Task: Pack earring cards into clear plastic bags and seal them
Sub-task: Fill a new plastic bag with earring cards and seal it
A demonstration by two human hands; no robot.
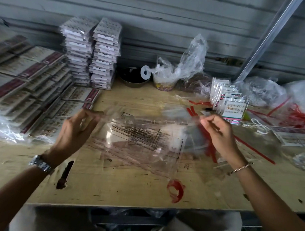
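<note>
With the earring cards (36,94) lying in rows at the far left of the counter (111,188), my left hand (75,130) pinches the left edge of the clear plastic bag (140,137) and my right hand (218,133) pinches the right edge. I think I should spread the mouth evenly, without creases, before a card goes in. The bag looks empty; what the dark bowl (134,78) behind holds I cannot tell
</note>
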